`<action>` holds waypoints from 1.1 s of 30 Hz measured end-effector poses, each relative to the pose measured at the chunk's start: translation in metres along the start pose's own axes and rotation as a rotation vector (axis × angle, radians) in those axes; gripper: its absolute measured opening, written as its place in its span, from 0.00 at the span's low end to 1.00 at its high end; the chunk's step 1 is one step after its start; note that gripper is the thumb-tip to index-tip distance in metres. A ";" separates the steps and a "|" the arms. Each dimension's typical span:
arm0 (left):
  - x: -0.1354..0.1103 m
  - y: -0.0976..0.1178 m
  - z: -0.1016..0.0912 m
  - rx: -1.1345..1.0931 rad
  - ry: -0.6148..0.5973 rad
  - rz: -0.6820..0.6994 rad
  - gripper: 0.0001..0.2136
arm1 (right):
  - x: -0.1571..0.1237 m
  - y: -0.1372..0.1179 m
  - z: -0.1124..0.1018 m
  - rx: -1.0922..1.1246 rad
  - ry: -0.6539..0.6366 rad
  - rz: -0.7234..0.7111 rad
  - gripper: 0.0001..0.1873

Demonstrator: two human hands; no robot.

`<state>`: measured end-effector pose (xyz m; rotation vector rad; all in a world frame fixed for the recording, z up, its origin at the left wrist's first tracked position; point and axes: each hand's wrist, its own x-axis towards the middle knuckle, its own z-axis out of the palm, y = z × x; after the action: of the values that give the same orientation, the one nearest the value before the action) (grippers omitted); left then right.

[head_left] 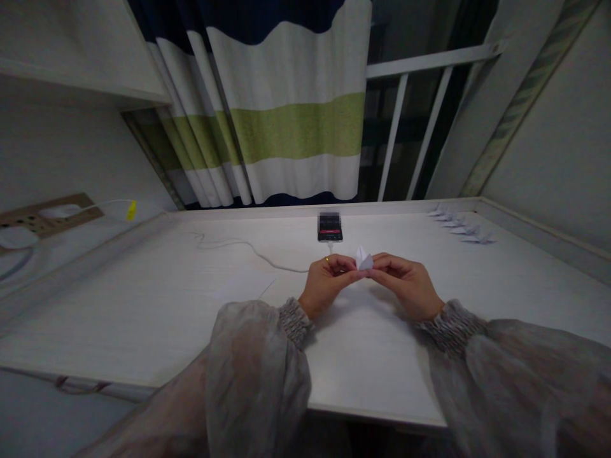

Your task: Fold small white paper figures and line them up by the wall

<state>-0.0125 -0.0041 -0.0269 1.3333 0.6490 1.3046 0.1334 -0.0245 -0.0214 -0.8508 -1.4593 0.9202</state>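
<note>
A small piece of folded white paper [363,259] is pinched between my two hands, above the middle of the white desk [372,362]. Thumb and fingers of my left hand [329,280] close on its left side; a gold ring shows on one finger. On the other side, my right hand [405,283] grips the paper's right edge between thumb and fingers. The folded paper has a pointed flap standing up. Its lower part is partly hidden by my thumbs.
A phone [330,228] stands behind my hands, with a white cable [267,259] running left. Several folded paper pieces [461,226] sit in a row at the back right. White paper sheets [243,283] lie left of my hands. A power strip [48,216] is at far left.
</note>
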 end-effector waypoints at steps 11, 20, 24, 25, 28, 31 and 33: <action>-0.002 0.003 0.002 -0.035 -0.027 -0.002 0.13 | 0.000 -0.002 0.004 0.095 0.083 0.182 0.13; 0.000 0.000 0.001 -0.104 -0.047 -0.111 0.15 | 0.000 -0.004 0.005 0.081 0.078 0.210 0.14; -0.001 0.000 0.002 -0.106 -0.033 -0.156 0.12 | 0.000 -0.004 0.004 0.059 0.076 0.198 0.14; -0.001 0.000 0.002 -0.108 -0.027 -0.168 0.12 | 0.000 -0.003 0.004 0.049 0.073 0.199 0.13; -0.001 0.000 0.003 -0.110 -0.009 -0.197 0.12 | 0.000 -0.002 0.004 0.030 0.072 0.215 0.13; -0.001 -0.001 0.003 -0.110 -0.003 -0.213 0.11 | 0.001 -0.003 0.005 0.034 0.075 0.240 0.15; -0.002 -0.002 0.003 -0.109 -0.003 -0.222 0.10 | 0.001 -0.004 0.006 0.047 0.071 0.258 0.16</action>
<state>-0.0097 -0.0061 -0.0282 1.1398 0.6934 1.1418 0.1275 -0.0258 -0.0172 -1.0432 -1.2804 1.0997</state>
